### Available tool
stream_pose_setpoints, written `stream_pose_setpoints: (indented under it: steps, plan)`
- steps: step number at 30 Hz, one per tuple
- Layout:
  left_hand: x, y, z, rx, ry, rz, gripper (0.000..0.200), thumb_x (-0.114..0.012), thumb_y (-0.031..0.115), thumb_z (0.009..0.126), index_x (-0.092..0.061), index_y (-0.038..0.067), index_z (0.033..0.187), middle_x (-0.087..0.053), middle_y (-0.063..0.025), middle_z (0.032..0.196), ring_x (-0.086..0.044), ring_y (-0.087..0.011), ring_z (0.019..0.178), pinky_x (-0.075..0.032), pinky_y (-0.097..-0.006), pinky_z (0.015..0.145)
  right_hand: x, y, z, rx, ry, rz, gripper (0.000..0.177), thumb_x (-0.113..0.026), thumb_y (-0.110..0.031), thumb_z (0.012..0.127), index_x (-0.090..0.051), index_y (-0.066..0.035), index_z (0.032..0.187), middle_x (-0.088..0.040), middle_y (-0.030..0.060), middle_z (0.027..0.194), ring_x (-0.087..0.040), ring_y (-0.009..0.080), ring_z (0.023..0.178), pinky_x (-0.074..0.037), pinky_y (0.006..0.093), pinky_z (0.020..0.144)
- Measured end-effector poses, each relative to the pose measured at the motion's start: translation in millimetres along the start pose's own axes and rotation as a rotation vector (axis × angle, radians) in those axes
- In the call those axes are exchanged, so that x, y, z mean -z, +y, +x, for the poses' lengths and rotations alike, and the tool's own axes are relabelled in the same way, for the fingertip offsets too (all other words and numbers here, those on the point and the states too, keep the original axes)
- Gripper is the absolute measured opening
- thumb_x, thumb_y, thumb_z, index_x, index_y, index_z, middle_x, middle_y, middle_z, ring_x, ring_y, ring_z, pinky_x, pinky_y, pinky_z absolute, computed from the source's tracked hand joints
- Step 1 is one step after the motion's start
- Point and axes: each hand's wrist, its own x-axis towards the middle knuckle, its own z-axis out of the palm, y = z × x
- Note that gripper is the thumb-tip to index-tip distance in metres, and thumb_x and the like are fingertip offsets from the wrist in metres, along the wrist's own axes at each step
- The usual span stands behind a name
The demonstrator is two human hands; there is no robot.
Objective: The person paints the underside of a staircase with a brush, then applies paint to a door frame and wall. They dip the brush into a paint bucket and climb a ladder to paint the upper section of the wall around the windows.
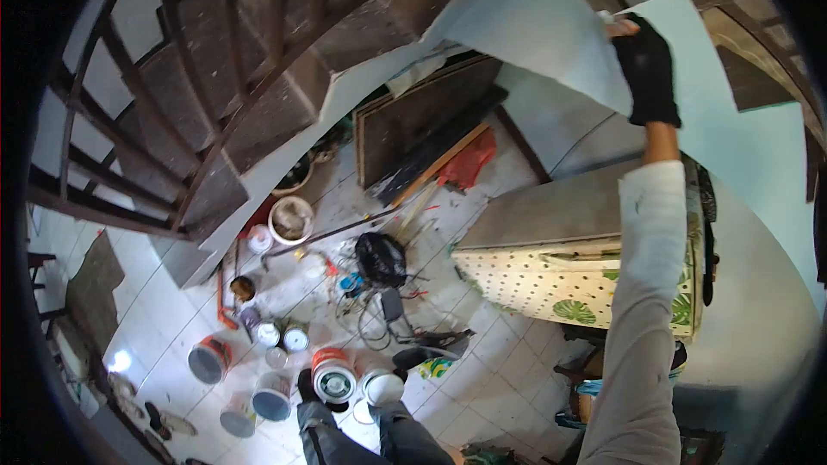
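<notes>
Head camera, looking steeply down from high up. My right hand point(648, 69), in a black glove, is up at the top right, clenched on the right edge of a pale sheet point(534, 26). Bare fingertips point(622, 27) show just above the glove, touching the sheet's upper corner. The sheet hangs out to the left of the grip with its lower edge slanting down toward the hand. My left hand is out of shot.

On edges, the staircase underside point(284, 95) is close on the sheet's left and a turquoise wall point(741, 146) is right behind the hand. Below my arm there's a cabinet point(551, 207) draped in a dotted, leaf-print cloth point(534, 284).

The tiled floor point(500, 379) is crowded, with paint tins point(334, 376) by a pair of legs in jeans point(345, 435) and a black bag point(381, 258) among cables. The bare tiles are at the lower middle.

The tins carry labels, but they're too small for me to read.
</notes>
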Motion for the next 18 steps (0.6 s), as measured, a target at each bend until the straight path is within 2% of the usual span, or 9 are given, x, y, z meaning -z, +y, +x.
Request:
stream_pose_setpoints:
  steps: [2,5,7,9,11,13,15,17,18]
  plan:
    - [6,16,0,0.039,-0.067,0.049,0.073,-0.033,0.058,0.112,-0.080,0.002,0.111,-0.082,-0.0127,0.086,-0.080,-0.0337,0.080,-0.063,-0.0547,0.083,22,-53,-16,-0.187,0.026,0.103,0.023,-0.074,-0.021,0.101,-0.076,-0.001,0.113,-0.078,0.0118,0.097,-0.074,0.0205,0.091,-0.056,0.0324,0.085]
    - [2,-3,4,0.057,-0.071,0.074,0.073,-0.034,0.056,0.113,-0.080,0.001,0.103,-0.080,-0.0119,0.078,-0.078,-0.0342,0.073,-0.062,-0.0552,0.077,15,-115,-80,-0.232,0.127,0.324,0.021,-0.076,-0.018,0.101,-0.077,0.001,0.109,-0.078,0.0066,0.099,-0.071,0.0142,0.095,-0.055,0.0312,0.088]
    - [7,22,-4,0.065,-0.064,0.137,0.075,-0.033,0.057,0.113,-0.080,-0.001,0.103,-0.080,-0.0143,0.080,-0.078,-0.0349,0.074,-0.062,-0.0550,0.075,-13,-161,-156,-0.615,0.133,0.683,0.007,-0.080,-0.010,0.096,-0.075,-0.005,0.097,-0.071,-0.0035,0.095,-0.067,0.0130,0.092,-0.055,0.0302,0.085]
    - [3,25,-6,0.021,0.047,0.166,0.079,-0.033,0.061,0.112,-0.079,-0.003,0.105,-0.080,-0.0190,0.084,-0.078,-0.0362,0.076,-0.062,-0.0556,0.074,-62,-201,-229,-0.592,0.163,0.530,0.010,-0.082,-0.007,0.091,-0.075,-0.004,0.098,-0.070,-0.0021,0.086,-0.065,0.0116,0.078,-0.055,0.0305,0.076]
    - [6,7,0,0.134,-0.117,-0.073,0.085,-0.033,0.070,0.109,-0.074,-0.004,0.119,-0.079,-0.0238,0.098,-0.079,-0.0375,0.085,-0.062,-0.0564,0.082,-107,-254,-288,-1.107,0.032,1.015,0.016,-0.082,-0.009,0.092,-0.075,0.000,0.103,-0.074,0.0030,0.088,-0.067,0.0117,0.078,-0.055,0.0316,0.073]
    - [5,-12,8,0.140,-0.224,-0.190,0.089,-0.033,0.074,0.107,-0.072,-0.004,0.126,-0.078,-0.0262,0.105,-0.079,-0.0381,0.090,-0.063,-0.0567,0.086,-158,-310,-322,-1.377,0.095,1.326,0.020,-0.082,-0.010,0.093,-0.074,0.002,0.107,-0.075,0.0046,0.089,-0.068,0.0121,0.076,-0.058,0.0307,0.072]
    - [-6,-36,29,0.155,-0.231,-0.226,0.086,-0.034,0.072,0.108,-0.070,-0.002,0.130,-0.076,-0.0255,0.112,-0.078,-0.0361,0.094,-0.065,-0.0525,0.085,-195,-367,-312,-1.569,0.202,1.310,0.019,-0.081,-0.009,0.094,-0.074,0.002,0.107,-0.075,0.0045,0.091,-0.070,0.0119,0.075,-0.058,0.0275,0.069]
    - [-14,-54,41,0.184,-0.243,-0.252,0.083,-0.035,0.071,0.109,-0.068,-0.001,0.134,-0.074,-0.0249,0.120,-0.077,-0.0342,0.098,-0.068,-0.0483,0.083,-269,-408,-319,-1.440,0.315,1.376,0.015,-0.078,-0.009,0.096,-0.075,0.000,0.108,-0.076,0.0040,0.093,-0.070,0.0115,0.074,-0.057,0.0261,0.066]
    - [-15,-55,39,0.212,-0.253,-0.265,0.081,-0.035,0.070,0.109,-0.067,0.000,0.136,-0.073,-0.0246,0.123,-0.077,-0.0332,0.100,-0.069,-0.0462,0.082,-305,-424,-315,-1.584,0.292,1.487,0.013,-0.078,-0.011,0.096,-0.076,-0.002,0.105,-0.074,0.0021,0.089,-0.068,0.0106,0.071,-0.055,0.0256,0.064]
